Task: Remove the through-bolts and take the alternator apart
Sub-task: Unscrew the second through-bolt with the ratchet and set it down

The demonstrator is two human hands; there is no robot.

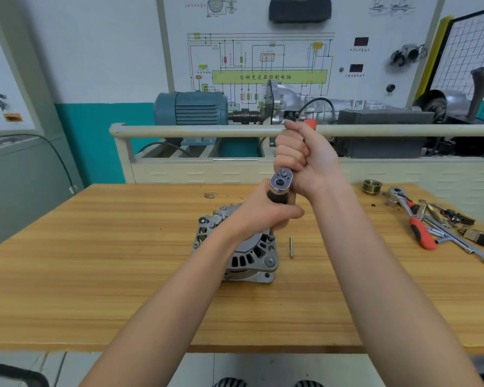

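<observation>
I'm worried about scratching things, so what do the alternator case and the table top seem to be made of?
Alternator case: looks like cast aluminium, going by its dull silver-grey, slightly rough ribbed surface. Table top: wood or wood-look laminate, with yellowish grain lines and a smooth low sheen; I can't tell which.

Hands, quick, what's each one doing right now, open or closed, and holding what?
Left hand: closed around the socket extension below the ratchet head, above the alternator.
Right hand: closed on the ratchet handle.
</observation>
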